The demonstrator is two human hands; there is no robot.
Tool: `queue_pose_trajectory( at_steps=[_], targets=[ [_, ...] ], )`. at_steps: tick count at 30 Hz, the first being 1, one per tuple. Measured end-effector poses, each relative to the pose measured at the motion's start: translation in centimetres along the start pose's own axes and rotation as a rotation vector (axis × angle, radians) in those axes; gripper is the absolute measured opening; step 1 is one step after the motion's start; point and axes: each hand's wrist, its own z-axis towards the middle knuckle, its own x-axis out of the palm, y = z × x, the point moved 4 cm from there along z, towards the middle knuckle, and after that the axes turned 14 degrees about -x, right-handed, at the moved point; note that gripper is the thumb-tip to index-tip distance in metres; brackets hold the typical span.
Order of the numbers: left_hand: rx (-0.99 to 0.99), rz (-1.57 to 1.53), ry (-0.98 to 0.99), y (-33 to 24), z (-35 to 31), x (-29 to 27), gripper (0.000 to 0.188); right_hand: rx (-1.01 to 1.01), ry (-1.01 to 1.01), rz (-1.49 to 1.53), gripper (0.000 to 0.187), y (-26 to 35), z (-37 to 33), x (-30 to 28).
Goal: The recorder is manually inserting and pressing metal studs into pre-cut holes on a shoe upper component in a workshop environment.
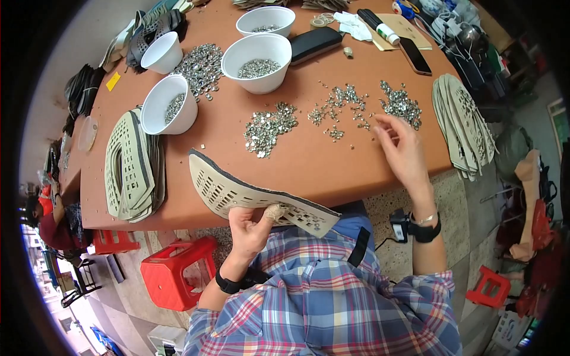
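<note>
My left hand grips a beige perforated shoe upper with a dark edge, held tilted at the table's front edge. Its thumb, in a tan covering, lies on top; some fingers are hidden beneath. Small shiny studs show at the upper's right end. Over the table, my right hand is closed in a pinch beside a pile of silvery studs; what its fingertips hold is too small to make out. Scattered studs lie left of that hand, and a flatter stud pile lies beyond the upper.
White bowls with studs stand at the back, another bowl nearer left. Stacked uppers lie left, more right. Behind are a black case and phone. A red stool stands below; a person sits far left.
</note>
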Motion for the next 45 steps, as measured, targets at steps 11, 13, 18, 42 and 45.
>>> queue_pose_trajectory(
  at_steps=[11, 13, 18, 42, 45],
  targets=[
    [-0.205, -0.111, -0.028, 0.3, -0.1, -1.0, 0.032, -0.213, 0.037, -0.304, 0.008, -1.5, 2.6, 1.1],
    [-0.170, -0.099, -0.074, 0.1, -0.2, -0.9, 0.031, -0.095, 0.029, -0.052, 0.009, 0.3, 1.9, 1.0],
    [-0.111, -0.026, 0.016, -0.9, -0.8, 0.9, 0.034, 0.075, 0.041, 0.706, 0.012, 10.0, -1.7, 1.4],
    [-0.213, -0.493, 0.218, -3.8, 0.7, 4.8, 0.030, -0.167, -0.188, 0.408, 0.014, 8.7, -5.5, 0.6],
    [-0.277, -0.522, 0.224, -4.0, 2.0, 5.0, 0.025, -0.122, -0.289, 0.477, 0.016, 10.0, -5.5, -2.1]
  ],
)
